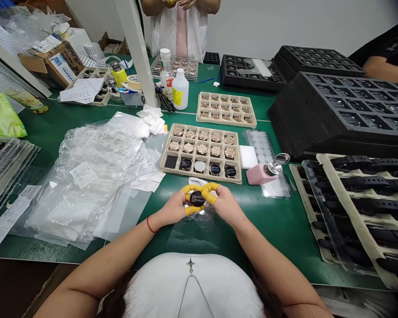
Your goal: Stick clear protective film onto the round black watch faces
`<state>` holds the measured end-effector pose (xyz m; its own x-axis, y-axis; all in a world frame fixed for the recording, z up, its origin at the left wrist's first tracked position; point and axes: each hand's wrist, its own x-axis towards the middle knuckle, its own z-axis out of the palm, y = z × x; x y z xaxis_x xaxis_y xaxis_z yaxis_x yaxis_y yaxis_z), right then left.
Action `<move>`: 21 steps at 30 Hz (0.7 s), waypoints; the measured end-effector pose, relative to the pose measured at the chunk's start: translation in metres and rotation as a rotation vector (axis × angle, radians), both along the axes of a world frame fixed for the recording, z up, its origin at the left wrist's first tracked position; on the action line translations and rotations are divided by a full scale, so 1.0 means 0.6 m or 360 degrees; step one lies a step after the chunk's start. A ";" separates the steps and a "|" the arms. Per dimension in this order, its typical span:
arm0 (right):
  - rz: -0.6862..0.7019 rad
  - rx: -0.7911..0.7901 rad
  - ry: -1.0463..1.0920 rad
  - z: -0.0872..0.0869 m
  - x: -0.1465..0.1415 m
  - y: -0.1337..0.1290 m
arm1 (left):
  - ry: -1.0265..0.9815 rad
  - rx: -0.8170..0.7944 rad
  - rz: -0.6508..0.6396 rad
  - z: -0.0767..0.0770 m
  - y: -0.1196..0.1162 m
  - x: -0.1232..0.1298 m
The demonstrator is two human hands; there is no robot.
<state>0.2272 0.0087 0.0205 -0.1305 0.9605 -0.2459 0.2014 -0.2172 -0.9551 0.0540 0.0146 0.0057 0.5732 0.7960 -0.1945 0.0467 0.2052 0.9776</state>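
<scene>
Between my hands, just in front of my chest, is a round black watch case [197,199] with pale lettering on its face. My left hand [176,206], in yellow finger cots, is closed around its left side. The yellow-tipped fingers of my right hand [223,202] pinch together at its upper right edge; whether a thin film is in them I cannot make out. Beyond my hands lies a beige tray [200,178] of watch cases. Its two far rows show gold-coloured parts, and its near row holds dark round faces, one white face and a pocket with no watch.
Crumpled plastic bags [96,163] cover the left side. A pink pump bottle [262,173] and a white foam block [248,157] stand right of the tray. Black foam trays [305,119] and trays of watches with straps [361,190] fill the right. A person [182,31] stands across the table.
</scene>
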 end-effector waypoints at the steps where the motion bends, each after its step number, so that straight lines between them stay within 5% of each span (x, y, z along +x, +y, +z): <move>1: -0.0002 0.0002 -0.0027 -0.001 0.000 -0.001 | 0.0016 0.0020 0.0001 0.000 0.000 0.000; 16: 0.0010 0.0056 -0.0210 0.000 -0.001 -0.003 | 0.0046 -0.0039 -0.0034 0.000 0.003 -0.001; 21: 0.0115 0.0397 -0.0850 0.007 0.045 0.007 | 0.0012 -0.0103 0.0024 -0.004 0.003 0.003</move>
<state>0.2539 0.0127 0.0247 -0.1179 0.9910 -0.0631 0.6741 0.0332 -0.7379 0.0561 0.0164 0.0032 0.5595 0.7902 -0.2502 0.0505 0.2689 0.9619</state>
